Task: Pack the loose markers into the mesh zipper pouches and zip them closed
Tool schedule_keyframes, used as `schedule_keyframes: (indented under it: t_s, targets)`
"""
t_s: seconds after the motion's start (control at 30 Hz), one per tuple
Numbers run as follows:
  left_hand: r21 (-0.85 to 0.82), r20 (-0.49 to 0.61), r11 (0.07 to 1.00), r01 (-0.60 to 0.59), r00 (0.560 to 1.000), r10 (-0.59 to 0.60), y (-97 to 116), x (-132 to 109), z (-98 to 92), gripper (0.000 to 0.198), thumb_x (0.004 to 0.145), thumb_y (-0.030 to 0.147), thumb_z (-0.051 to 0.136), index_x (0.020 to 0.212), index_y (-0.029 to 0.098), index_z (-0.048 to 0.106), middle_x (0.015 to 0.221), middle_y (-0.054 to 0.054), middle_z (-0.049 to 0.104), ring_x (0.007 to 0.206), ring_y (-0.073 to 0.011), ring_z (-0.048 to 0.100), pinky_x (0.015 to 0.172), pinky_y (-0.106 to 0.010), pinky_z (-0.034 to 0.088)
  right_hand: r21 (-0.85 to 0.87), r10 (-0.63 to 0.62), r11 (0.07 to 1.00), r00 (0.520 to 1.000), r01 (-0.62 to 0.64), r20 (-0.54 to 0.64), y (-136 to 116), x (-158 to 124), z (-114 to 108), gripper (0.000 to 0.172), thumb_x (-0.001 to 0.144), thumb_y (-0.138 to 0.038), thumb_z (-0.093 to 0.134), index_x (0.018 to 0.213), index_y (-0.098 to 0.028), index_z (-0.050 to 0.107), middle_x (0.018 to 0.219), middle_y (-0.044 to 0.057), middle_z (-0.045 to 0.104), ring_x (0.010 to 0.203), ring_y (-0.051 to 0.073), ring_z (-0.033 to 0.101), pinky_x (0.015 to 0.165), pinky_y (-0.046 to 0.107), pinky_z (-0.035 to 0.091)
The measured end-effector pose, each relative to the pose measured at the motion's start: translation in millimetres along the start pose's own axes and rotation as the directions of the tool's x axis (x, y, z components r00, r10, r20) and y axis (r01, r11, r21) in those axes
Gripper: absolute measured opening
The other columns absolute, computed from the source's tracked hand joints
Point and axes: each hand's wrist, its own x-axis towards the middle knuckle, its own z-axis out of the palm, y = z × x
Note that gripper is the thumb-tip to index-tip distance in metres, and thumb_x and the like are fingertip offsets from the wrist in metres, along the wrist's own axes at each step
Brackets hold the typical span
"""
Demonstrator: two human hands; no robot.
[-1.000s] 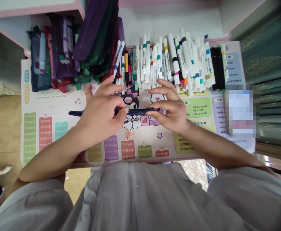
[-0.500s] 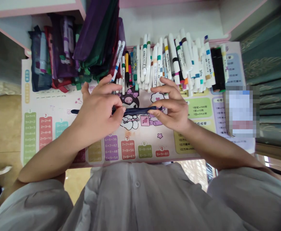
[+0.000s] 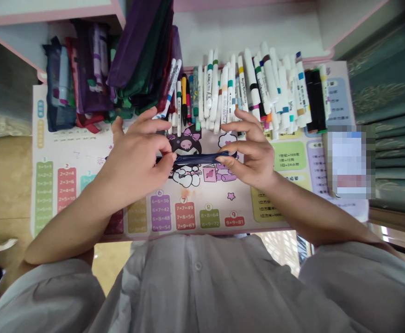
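A dark navy fabric strip (image 3: 197,159), possibly a flat zip pouch, lies stretched across the printed desk mat between my hands. My left hand (image 3: 136,157) pinches its left part between thumb and fingers, hiding that end. My right hand (image 3: 247,152) grips its right end with thumb and forefinger. Below the strip, a cartoon picture on the multiplication desk mat (image 3: 66,185) shows through. The fingertips of both hands are close to a row of white markers (image 3: 244,88), but they do not touch them.
Several dark fabric pouches (image 3: 129,64) stand at the back left, next to the markers. Pink shelf edges (image 3: 49,14) frame the back. Green patterned book covers (image 3: 389,115) stack on the right. A pixelated patch (image 3: 350,162) covers part of the right side. A wooden floor (image 3: 4,185) shows at left.
The navy strip now looks wider and shorter between my hands, and its left end no longer sticks out past my left hand. My left hand has shifted slightly left.
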Motion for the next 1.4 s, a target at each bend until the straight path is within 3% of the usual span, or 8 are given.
schedule_keyframes:
  t_s: [0.53,1.4]
  targets:
    - [0.010,0.021,1.000,-0.005,1.000,0.005,-8.7,0.8,-5.0,0.023,0.087,0.032,0.056,0.068,0.025,0.066,0.136,0.001,0.068,0.146,-0.0367,0.044,0.125,-0.067,0.012,0.045,-0.065,0.997,0.997,0.066,-0.038,-0.6,1.4,-0.8,0.010,0.083,-0.042,0.076,0.083,-0.034,0.071,0.123,-0.003,0.068,0.143,0.037,0.047,0.118,0.071,0.036]
    - [0.005,0.053,1.000,-0.029,0.998,0.029,-26.9,1.8,-20.0,0.031,0.089,0.042,0.058,0.063,0.026,0.065,0.128,0.002,0.073,0.140,-0.0348,0.050,0.123,-0.065,0.021,0.010,-0.004,1.000,1.000,0.004,-0.001,0.9,1.8,-5.8,0.014,0.083,-0.046,0.076,0.078,-0.033,0.072,0.123,-0.001,0.069,0.138,0.036,0.052,0.120,0.068,0.036]
